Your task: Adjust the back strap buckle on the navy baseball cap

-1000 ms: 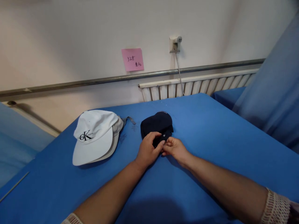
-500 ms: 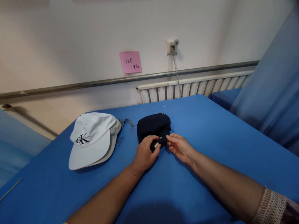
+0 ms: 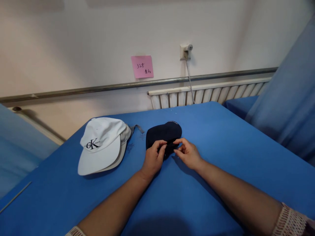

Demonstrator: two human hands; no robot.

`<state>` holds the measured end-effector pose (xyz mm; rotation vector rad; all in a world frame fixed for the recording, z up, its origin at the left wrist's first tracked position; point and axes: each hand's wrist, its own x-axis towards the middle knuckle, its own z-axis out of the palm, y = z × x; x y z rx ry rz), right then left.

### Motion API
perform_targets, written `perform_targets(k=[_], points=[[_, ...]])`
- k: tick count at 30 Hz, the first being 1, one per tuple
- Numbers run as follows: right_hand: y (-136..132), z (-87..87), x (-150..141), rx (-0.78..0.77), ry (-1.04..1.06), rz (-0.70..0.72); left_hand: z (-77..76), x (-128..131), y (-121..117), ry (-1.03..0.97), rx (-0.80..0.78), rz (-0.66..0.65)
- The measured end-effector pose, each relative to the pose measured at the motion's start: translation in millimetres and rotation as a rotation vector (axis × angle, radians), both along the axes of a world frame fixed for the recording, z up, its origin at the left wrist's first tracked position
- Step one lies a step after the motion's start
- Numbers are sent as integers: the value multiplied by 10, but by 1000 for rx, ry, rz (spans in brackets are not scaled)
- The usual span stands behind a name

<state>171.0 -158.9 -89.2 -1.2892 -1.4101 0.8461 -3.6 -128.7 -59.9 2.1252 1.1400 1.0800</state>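
Observation:
A dark navy cap [image 3: 163,131] lies folded on the blue-covered surface, its curved brim edge at the far right side. My left hand [image 3: 155,155] is closed in a pinch on the near edge of this cap, around its strap end. Just right of the strap end, my right hand [image 3: 188,153] has its thumb and index finger apart, the index tip touching or very close to the dark fabric. Both hands partly cover the strap, so its fastening cannot be made out.
To the left sit stacked caps: a white cap [image 3: 99,144] with black letters over a beige cap [image 3: 124,139] with a grey strap. A thin stick [image 3: 16,196] lies at the lower left. Behind are a metal rail [image 3: 103,88], a radiator [image 3: 209,93] and a plugged-in cord [image 3: 190,80].
My right thumb and index have parted from their pinch at the strap. My left fingers have shifted, and the pale tag beside them no longer shows. The whole view has moved slightly.

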Motion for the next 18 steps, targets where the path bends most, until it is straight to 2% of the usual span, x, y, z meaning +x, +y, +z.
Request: perform_targets(k=[3, 6, 13, 18], points=[[20, -8, -2, 37, -205, 74, 2, 12, 2, -65, -78, -7], [40, 16, -7, 80, -361, 69, 4, 6, 29, -67, -100, 3], [-3, 151, 17, 318, -637, -5, 25, -52, 70, 107, 92, 65], [-17, 161, 59, 362, -623, 38, 51, -60, 31, 120, 145, 36]])
